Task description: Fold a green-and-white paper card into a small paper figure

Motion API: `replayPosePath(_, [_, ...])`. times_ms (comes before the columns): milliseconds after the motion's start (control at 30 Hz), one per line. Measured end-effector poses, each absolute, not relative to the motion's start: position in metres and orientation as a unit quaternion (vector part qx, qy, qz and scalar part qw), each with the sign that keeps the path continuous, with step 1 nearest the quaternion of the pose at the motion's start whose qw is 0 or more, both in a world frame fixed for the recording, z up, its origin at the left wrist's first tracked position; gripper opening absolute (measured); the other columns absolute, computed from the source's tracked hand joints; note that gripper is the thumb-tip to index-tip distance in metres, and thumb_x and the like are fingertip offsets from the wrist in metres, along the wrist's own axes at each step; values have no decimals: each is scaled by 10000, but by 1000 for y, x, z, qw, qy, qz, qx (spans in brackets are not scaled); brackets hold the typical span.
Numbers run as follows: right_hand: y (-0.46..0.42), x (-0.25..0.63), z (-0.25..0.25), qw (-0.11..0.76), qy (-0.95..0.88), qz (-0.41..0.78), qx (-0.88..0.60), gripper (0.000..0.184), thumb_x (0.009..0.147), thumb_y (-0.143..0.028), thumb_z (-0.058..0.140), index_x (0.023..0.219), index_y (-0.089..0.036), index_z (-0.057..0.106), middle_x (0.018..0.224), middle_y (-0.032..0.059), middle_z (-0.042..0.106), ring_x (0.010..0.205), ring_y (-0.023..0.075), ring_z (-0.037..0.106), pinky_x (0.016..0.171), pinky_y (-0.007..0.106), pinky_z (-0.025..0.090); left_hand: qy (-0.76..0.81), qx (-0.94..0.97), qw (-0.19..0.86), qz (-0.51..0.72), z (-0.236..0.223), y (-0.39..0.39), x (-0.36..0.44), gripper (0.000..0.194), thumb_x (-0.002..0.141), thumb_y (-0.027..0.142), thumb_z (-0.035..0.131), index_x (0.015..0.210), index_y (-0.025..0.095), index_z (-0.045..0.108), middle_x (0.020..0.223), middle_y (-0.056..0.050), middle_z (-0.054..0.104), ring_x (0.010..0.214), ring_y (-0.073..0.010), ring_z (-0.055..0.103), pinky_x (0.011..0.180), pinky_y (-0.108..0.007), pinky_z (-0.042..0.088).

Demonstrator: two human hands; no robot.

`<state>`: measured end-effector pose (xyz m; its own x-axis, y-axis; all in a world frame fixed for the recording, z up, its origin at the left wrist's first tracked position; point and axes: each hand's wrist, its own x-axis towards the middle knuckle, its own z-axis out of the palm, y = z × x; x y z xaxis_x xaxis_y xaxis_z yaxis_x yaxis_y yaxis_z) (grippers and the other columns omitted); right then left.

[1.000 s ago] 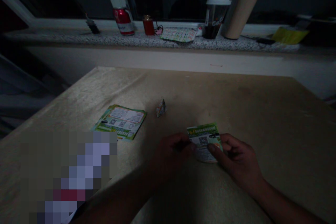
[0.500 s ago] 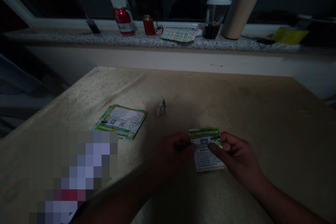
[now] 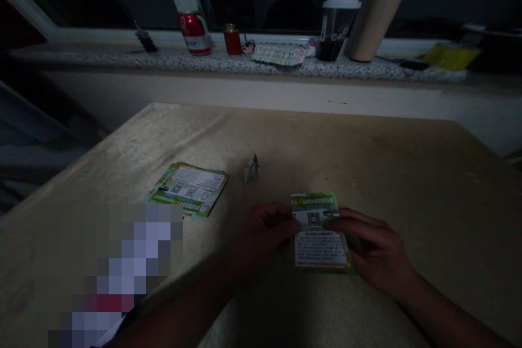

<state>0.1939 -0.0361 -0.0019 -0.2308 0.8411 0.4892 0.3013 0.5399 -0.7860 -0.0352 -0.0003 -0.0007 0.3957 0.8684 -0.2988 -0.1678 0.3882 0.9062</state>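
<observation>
A green and white printed leaflet (image 3: 318, 244) with a QR code on it is held upright over the table between both hands. My left hand (image 3: 271, 228) pinches its left edge, thumb in front. On the opposite edge, my right hand (image 3: 375, 244) grips the leaflet, fingers partly hidden behind the paper. A stack of similar leaflets (image 3: 191, 187) lies on the table to the left. Between the stack and my hands, farther back, stands a small folded paper piece (image 3: 252, 168).
The beige table (image 3: 326, 141) reaches to a wall below a granite sill (image 3: 163, 60). Along the sill stand a red and white can (image 3: 194, 35), a red jar (image 3: 232, 41), a lidded cup with a straw (image 3: 332, 27) and a cardboard tube (image 3: 379, 11). A blurred patch covers the lower left.
The leaflet has shifted slightly left and faces me more squarely. My right thumb and fingers have moved to its right edge, uncovering more of the print.
</observation>
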Motion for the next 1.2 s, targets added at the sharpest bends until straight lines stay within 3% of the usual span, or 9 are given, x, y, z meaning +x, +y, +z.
replayPosePath(167, [-36, 190, 4, 537, -678, 291, -409, 271, 803, -170, 795, 1039, -302, 794, 1021, 33, 807, 894, 198, 786, 754, 263, 665, 380, 537, 625, 420, 1, -6, -37, 253, 823, 301, 741, 1040, 184, 686, 879, -54, 752, 761, -178, 698, 685, -292, 544])
replayPosePath(333, [-37, 184, 11, 548, -669, 300, -402, 205, 810, -257, 818, 1009, -308, 806, 964, 28, 814, 837, 183, 791, 718, 229, 660, 329, 665, 504, 443, 1, -8, -40, 190, 803, 178, 738, 992, 199, 735, 959, -63, 762, 828, -176, 702, 767, -294, 553])
replayPosePath(467, [-39, 181, 14, 550, -676, 299, -390, 204, 814, -270, 815, 1013, -310, 805, 956, 32, 810, 822, 186, 789, 691, 229, 659, 293, 675, 492, 466, 3, -7, -41, 114, 831, 194, 745, 944, 203, 756, 1063, -77, 759, 903, -188, 718, 795, -292, 557])
replayPosePath(667, [-40, 180, 12, 544, -680, 279, -405, 173, 802, -126, 777, 879, -279, 803, 865, 6, 798, 782, 170, 774, 690, 220, 640, 274, 670, 498, 476, 9, -8, -38, 32, 839, 163, 764, 862, 183, 775, 1016, -80, 788, 923, -197, 748, 834, -294, 573])
replayPosePath(900, [-40, 177, 14, 530, -684, 304, -398, 157, 841, -111, 717, 815, -256, 770, 791, -25, 762, 744, 124, 740, 698, 186, 612, 280, 683, 457, 495, 8, -8, -34, 60, 844, 157, 737, 791, 157, 766, 941, -91, 804, 832, -184, 769, 751, -261, 594])
replayPosePath(1200, [-41, 178, 15, 516, -702, 286, -399, 171, 853, -99, 704, 865, -257, 768, 795, -28, 770, 738, 122, 741, 690, 189, 613, 302, 689, 427, 502, 7, -11, -36, 80, 829, 129, 735, 889, 176, 756, 964, -54, 798, 849, -154, 757, 773, -227, 589])
